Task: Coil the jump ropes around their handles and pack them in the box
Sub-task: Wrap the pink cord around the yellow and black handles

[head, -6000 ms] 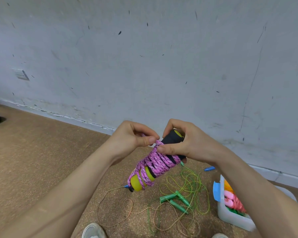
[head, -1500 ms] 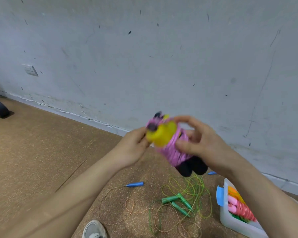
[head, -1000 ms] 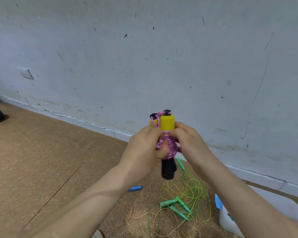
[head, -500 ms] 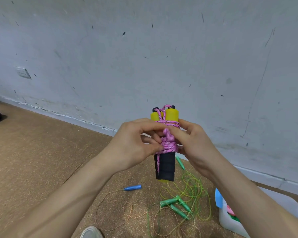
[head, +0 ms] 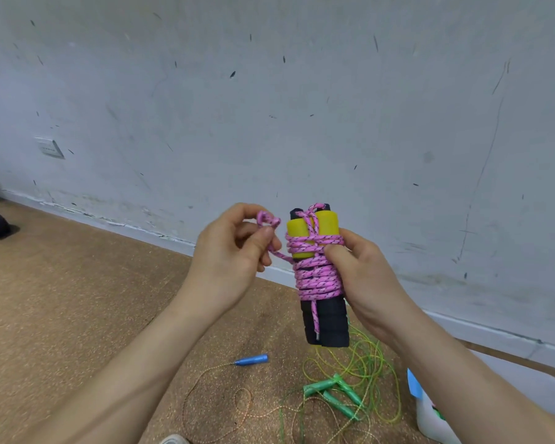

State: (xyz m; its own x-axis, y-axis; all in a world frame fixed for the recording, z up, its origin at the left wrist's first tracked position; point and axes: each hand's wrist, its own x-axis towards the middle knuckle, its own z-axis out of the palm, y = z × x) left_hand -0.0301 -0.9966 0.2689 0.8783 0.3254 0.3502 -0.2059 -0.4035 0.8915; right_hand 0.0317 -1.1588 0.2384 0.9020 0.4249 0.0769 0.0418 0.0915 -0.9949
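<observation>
A pair of black and yellow handles stands upright in the air, with pink rope coiled around its middle. My right hand grips the bundle from the right, thumb pressed on the coils. My left hand pinches a loop of the pink rope's loose end just left of the yellow tops. The white box shows at the lower right, partly hidden by my right forearm.
On the cork floor below lie a green-handled rope in a loose tangle and an orange cord with a blue handle. A shoe tip shows at the bottom edge. The grey wall runs close behind.
My left hand has let go of the bundle and drawn a loop of pink rope out to the left. The bundle stays upright in my right hand.
</observation>
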